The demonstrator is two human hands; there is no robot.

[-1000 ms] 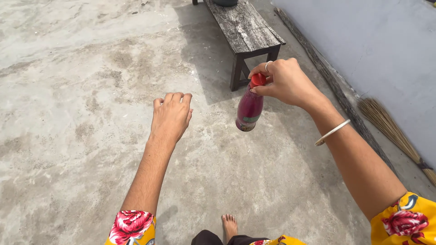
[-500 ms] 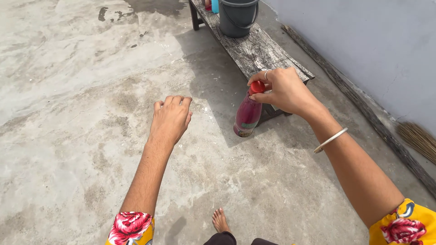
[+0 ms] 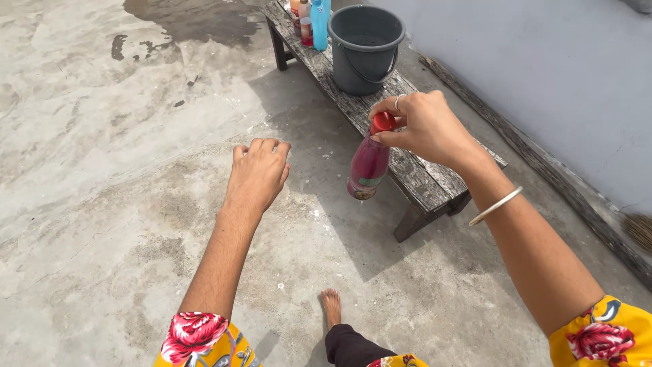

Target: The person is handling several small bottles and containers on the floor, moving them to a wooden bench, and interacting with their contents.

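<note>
Here, in the head view, the right hand (image 3: 426,128) has its grip closed around the red cap (image 3: 384,121) of a bottle of dark red liquid (image 3: 369,166), fingertips pinching the cap from above so that the bottle hangs in the air, tilted slightly, with its base lower and to the left. The bottle hangs just in front of the near part of a weathered wooden worktop (image 3: 421,178), above the concrete floor (image 3: 122,170), touching neither. The left hand (image 3: 258,173) is stretched out palm down over the floor, its fingers curled loosely downward, its grip empty and touching nothing, well apart from the bottle. A thin metal bangle (image 3: 495,206) sits on the right wrist and a ring shows on one right finger. Farther along the worktop stands a grey bucket (image 3: 365,47), and beyond it a few small bottles (image 3: 311,17), one blue. A pale wall (image 3: 543,75) runs along the right side. One bare foot (image 3: 332,306) rests on the floor below, and yellow flowered sleeves (image 3: 200,340) frame the bottom edge.
</note>
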